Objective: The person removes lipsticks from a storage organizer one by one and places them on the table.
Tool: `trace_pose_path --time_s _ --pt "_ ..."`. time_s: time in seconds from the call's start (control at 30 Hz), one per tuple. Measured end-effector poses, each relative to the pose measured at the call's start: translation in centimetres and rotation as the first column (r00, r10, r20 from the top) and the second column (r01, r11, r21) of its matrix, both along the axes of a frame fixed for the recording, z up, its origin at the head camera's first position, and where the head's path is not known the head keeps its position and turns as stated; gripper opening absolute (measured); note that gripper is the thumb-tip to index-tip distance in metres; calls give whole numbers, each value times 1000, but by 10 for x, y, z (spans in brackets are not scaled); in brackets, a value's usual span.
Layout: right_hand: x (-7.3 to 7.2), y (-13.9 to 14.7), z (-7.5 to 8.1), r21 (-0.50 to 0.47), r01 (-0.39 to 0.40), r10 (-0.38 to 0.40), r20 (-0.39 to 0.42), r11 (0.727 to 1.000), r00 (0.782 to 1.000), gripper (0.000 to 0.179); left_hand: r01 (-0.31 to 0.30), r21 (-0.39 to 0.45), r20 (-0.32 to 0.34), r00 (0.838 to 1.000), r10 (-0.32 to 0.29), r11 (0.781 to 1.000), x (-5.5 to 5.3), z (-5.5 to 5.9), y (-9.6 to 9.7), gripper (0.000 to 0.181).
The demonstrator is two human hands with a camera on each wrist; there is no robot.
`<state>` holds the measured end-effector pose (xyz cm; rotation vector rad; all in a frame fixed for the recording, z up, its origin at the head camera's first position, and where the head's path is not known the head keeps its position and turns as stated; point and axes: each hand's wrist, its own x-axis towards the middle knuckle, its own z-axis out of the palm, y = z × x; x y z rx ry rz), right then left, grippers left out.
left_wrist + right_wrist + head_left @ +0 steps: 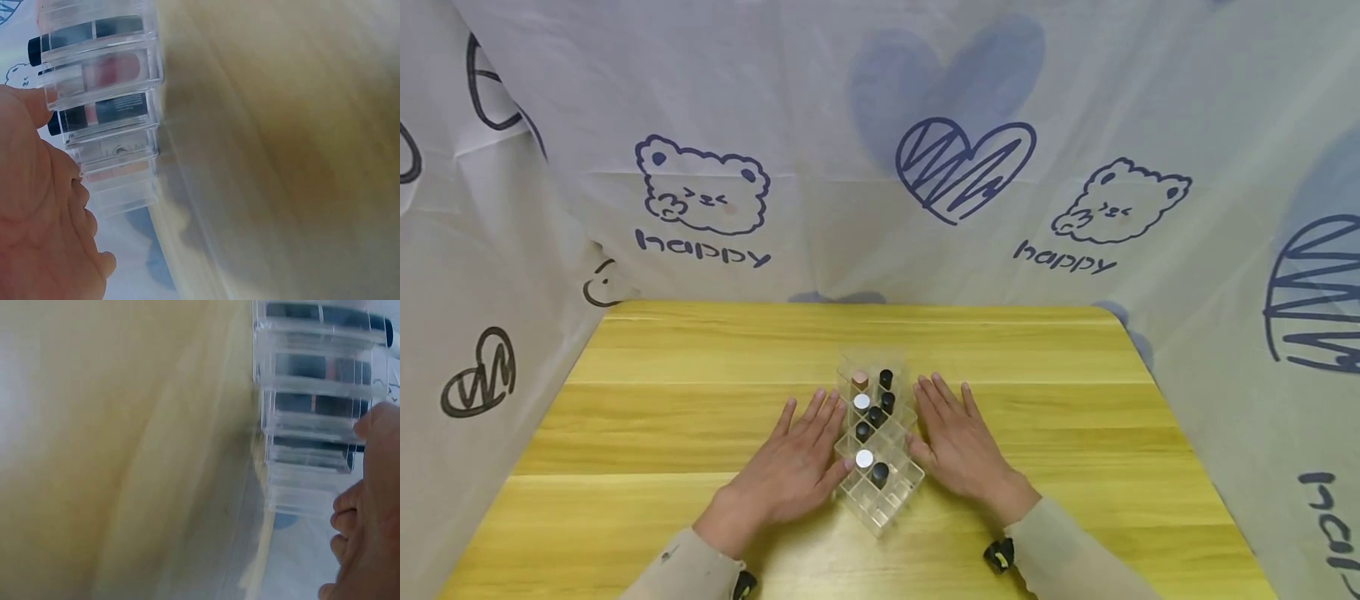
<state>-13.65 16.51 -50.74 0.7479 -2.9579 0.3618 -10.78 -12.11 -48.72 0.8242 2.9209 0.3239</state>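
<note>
A clear plastic lipstick organizer (pixel 880 510) with diamond-set compartments stands on the table. Upright in it are several black-capped lipsticks (pixel 880 474), two white-topped tubes (pixel 864 458) and one with a pinkish-brown cap (pixel 860 381). My left hand (pixel 793 467) lies along its left side, fingers straight, the thumb at the organizer's edge. On the opposite side my right hand (pixel 958 446) extends its fingers forward, with the thumb at the wall. Both wrist views show the clear compartments from the side, a thumb at the upper part. Neither hand grips a lipstick.
The organizer rests on a yellow wood-grain table (pixel 662 433). A pale cloth (pixel 835 100) printed with bears, hearts and "happy" hangs behind the table and along both sides. Dark bands (pixel 1000 554) sit at both wrists, by the light sleeves.
</note>
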Motion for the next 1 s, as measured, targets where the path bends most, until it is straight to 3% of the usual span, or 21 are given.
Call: trace_pose_path --time_s 0.2,0.33,0.43,0.7,1.0 --pt "11 -2 3 -65 0 -10 -162 998 987 67 -2 -3 17 1000 2 1000 2 -3 1 75" --pt "23 -5 12 -159 -78 29 -289 984 957 53 -7 5 16 1000 6 1000 3 -4 1 74" --pt "32 -10 20 -194 -153 81 -338 969 938 45 -8 10 10 1000 8 1000 3 -4 0 74" --pt "44 -27 24 -103 -238 185 -367 966 912 39 -7 19 1 1000 7 1000 2 -4 1 74" --pt "45 -32 24 -65 -240 203 -348 969 915 29 1 22 -14 1000 -1 1000 3 -6 1 73"
